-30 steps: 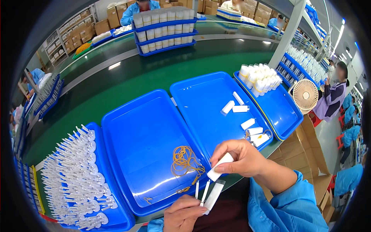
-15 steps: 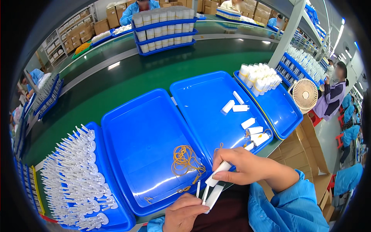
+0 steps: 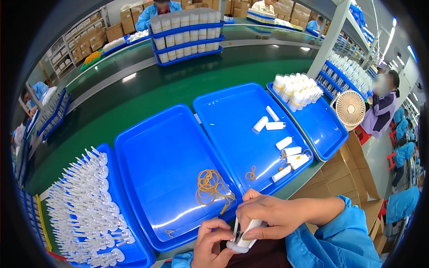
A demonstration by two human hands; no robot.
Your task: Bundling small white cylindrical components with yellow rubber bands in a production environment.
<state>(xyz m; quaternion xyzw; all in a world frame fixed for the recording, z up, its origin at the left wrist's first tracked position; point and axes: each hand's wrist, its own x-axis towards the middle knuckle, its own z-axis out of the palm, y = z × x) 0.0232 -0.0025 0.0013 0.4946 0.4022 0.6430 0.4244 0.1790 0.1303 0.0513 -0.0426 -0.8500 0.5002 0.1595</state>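
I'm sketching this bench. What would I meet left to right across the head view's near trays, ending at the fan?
First tray heaped with stemmed white pieces, second tray with tangled rubber bands, third tray with loose white pieces, fourth tray with bundled white tubes, beige fan.

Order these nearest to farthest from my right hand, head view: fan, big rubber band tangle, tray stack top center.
From your right hand:
1. Big rubber band tangle: left, in a blue tray.
2. Fan: ahead, right.
3. Tray stack: farthest, top center.
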